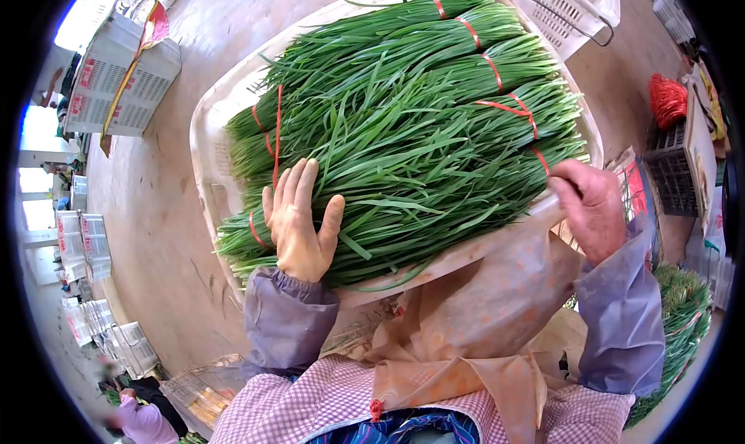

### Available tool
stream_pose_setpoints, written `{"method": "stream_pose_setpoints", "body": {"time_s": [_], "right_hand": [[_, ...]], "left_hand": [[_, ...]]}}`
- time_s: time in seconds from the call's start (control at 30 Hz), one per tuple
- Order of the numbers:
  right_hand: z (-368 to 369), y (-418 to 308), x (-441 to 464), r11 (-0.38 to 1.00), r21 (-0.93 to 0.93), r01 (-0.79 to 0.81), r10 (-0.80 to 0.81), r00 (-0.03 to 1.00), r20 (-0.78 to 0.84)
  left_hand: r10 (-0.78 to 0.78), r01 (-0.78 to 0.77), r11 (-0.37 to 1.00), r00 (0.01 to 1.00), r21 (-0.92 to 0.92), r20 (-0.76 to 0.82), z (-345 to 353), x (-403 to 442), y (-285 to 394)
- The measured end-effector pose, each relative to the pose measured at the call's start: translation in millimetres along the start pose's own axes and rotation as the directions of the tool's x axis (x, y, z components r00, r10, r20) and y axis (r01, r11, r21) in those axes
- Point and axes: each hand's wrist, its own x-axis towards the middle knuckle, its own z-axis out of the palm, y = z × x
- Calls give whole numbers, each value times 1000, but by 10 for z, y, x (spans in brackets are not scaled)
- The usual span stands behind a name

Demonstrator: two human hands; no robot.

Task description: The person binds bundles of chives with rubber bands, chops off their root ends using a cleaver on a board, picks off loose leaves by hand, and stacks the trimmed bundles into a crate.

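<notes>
Bundles of garlic chives (403, 149) lie side by side in a white plastic crate (208, 145), bound near their ends with red ties (497, 73). My left hand (299, 227), in what looks like a pale glove, rests with fingers spread on the leaves of the nearest bundles at the crate's left. My right hand (590, 207) is closed at the crate's right edge, by the cut ends of the nearest bundle. A red tie runs up to its fingertips; whether they pinch it or the rim is hidden.
Another white crate (570, 13) with a metal handle adjoins at the top right. A stack of white crates (116, 79) stands at the left. Red ties (668, 100) lie above a dark crate (673, 168) at the right. More chives (677, 331) are at lower right. A person (147, 421) sits lower left.
</notes>
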Motion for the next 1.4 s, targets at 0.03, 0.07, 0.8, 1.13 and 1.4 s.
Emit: {"method": "stream_pose_setpoints", "body": {"time_s": [0.03, 0.07, 0.8, 1.13, 1.4], "right_hand": [[68, -177, 87, 981, 193, -12, 7, 1000, 30], [143, -331, 180, 925, 378, -27, 5, 998, 60], [755, -641, 531, 926, 357, 126, -207, 958, 199], [740, -486, 515, 862, 506, 5, -27, 999, 37], [-458, 682, -806, 727, 415, -548, 398, 827, 397]], "left_hand": [[0, 0, 1000, 1000, 11, 9, 7, 1, 4], [-1, 0, 1000, 1000, 15, 11, 17, 3, 5], [6, -7, 998, 1000, 67, 6, 38, -3, -27], [0, 0, 998, 1000, 58, 1, 21, -9, -12], [-4, 3, 998, 1000, 66, 2, 28, -9, -3]]}}
